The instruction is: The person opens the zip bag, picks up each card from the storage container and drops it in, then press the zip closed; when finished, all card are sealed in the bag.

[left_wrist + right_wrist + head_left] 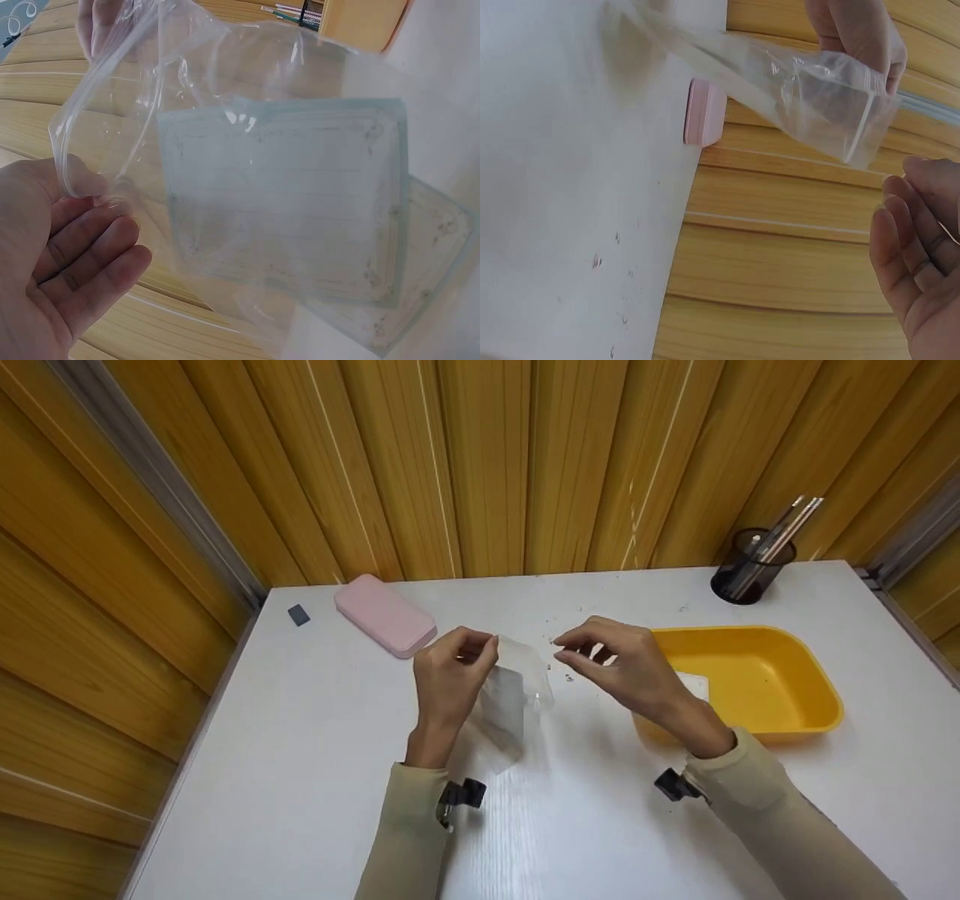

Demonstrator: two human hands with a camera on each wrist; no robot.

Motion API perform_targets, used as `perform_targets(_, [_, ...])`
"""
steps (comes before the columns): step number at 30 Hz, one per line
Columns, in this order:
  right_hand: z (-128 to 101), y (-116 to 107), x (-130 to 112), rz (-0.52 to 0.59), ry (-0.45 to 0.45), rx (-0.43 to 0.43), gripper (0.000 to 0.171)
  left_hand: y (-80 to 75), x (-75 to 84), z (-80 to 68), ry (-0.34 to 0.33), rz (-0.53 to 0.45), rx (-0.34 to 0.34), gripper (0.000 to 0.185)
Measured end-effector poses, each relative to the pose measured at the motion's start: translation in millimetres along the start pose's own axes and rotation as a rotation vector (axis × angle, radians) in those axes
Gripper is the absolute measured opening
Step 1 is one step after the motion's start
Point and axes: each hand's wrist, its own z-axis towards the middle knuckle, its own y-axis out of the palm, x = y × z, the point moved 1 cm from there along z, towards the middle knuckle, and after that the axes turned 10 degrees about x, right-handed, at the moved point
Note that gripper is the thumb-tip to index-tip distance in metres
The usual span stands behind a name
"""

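The left hand pinches the mouth edge of a clear zip bag, held above the surface just left of the yellow tray. The right hand hovers beside it, its grip released. The bag looks light, limp and slippery; its stiffer zip rim seems the best hold.

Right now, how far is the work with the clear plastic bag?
Already done: pale printed cards sit inside the clear zip bag. In hand: the left hand pinches the bag's top edge; the right hand is close beside it, fingers loosely curled, touching nothing. Left: the bag's mouth looks open, so closing it probably remains.
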Motion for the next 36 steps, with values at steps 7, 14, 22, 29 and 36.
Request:
perform_targets(7, [-20,-43,19,-0.128,0.198,0.039,0.016,-0.1,-0.6,-0.9,-0.009,-0.010,-0.004,0.005])
perform_targets(14, [-41,-86,37,-0.229,0.340,0.071,0.017,0.2,-1.3,-1.1,-0.015,-0.020,0.001,0.005])
perform_targets(22, [-63,-116,63,-0.329,0.439,0.032,0.023,0.9,-1.5,-1.4,-0.007,-0.024,0.003,0.005])
perform_targets(29, [-74,-120,86,-0.372,0.561,-0.115,0.032,0.4,-1.1,-1.1,-0.013,-0.013,0.003,0.005])
perform_targets(36, [-80,-120,104,-0.357,0.647,-0.244,0.040,0.1,-2.1,-1.5,-0.010,-0.012,0.007,0.005])
